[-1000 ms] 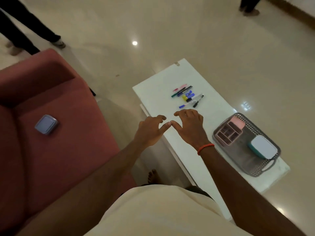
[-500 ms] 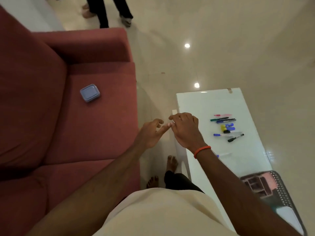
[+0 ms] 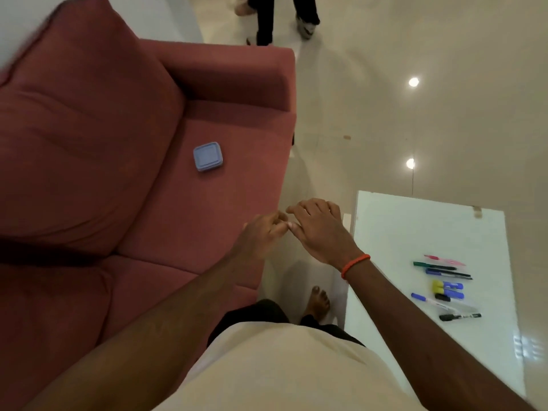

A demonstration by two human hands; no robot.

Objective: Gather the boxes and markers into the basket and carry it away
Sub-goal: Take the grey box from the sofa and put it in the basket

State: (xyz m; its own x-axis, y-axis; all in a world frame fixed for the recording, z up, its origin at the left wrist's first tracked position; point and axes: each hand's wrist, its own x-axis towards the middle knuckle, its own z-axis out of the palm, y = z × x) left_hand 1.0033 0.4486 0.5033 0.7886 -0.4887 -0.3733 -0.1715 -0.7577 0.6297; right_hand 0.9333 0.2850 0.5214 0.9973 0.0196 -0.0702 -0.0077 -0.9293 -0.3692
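A small blue lidded box (image 3: 208,156) lies on the seat of the red sofa (image 3: 98,161), up and left of my hands. Several markers (image 3: 444,287) lie in a loose group on the white table (image 3: 415,232) at the right. My left hand (image 3: 262,232) and my right hand (image 3: 318,229) hover side by side in the gap between sofa and table, fingertips nearly touching, fingers loosely curled, holding nothing. An orange band circles my right wrist. The basket is out of view.
Pale glossy floor (image 3: 415,114) stretches beyond the sofa and table. Another person's legs (image 3: 281,19) stand at the top behind the sofa arm. My bare foot (image 3: 318,302) stands in the narrow gap between sofa and table.
My view has swung left, away from the table: the basket has left the frame and the sofa with the blue box fills the left. My hands stay together, empty.
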